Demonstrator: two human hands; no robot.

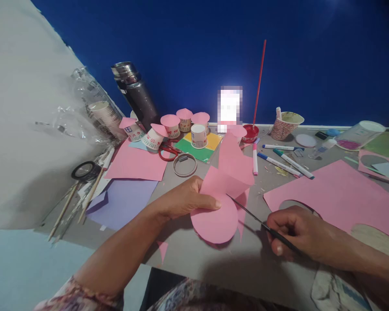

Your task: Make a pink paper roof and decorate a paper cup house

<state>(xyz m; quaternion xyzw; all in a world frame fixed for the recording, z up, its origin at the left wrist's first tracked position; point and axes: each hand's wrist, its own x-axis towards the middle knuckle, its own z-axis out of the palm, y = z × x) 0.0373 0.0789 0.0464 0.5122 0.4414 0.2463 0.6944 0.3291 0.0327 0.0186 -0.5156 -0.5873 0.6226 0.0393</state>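
My left hand (194, 198) pinches a pink sheet of paper (215, 224), its thumb lying across the top. The lower part of the paper has a rounded cut edge, while the upper part stands up and curls toward the wall. In my right hand (291, 235) is a pair of scissors (254, 219) with dark handles. Their blade tips meet the pink paper just right of my left thumb. A narrow pink strip hangs beside the blades. A small pink scrap (162, 250) lies near the table's front edge.
Paper cups with pink cone roofs (170, 123) stand at the back, beside a dark flask (134, 95). Red-handled scissors (167, 152) and a tape roll (185, 165) lie before them. Markers (278, 164) and a large pink sheet (337, 194) are on the right, purple paper (125, 203) on the left.
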